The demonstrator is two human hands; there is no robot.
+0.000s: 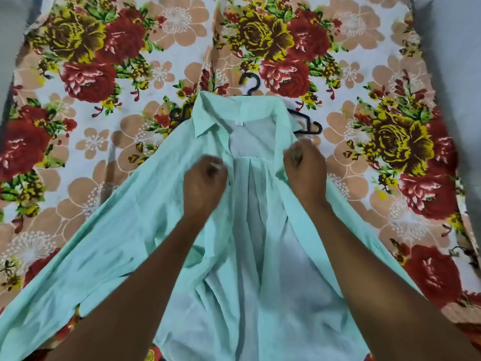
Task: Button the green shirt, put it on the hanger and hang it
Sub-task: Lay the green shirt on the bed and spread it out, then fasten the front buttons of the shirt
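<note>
A pale green shirt [135, 238] lies front-up and open on a flowered bed sheet [86, 74], collar at the far end. A black hanger [251, 84] lies partly under the collar; its hook shows above the collar and one end [311, 126] sticks out on the right. My left hand [204, 185] is shut on the left front edge of the shirt, just below the collar. My right hand [304, 168] is shut on the right front edge at about the same height. The two fronts are held apart, with the shirt's inner back showing between them.
The sheet with red and yellow roses covers the whole bed. Grey floor or wall [455, 48] shows past the bed's left and right edges at the top corners. The shirt's left sleeve spreads toward the lower left.
</note>
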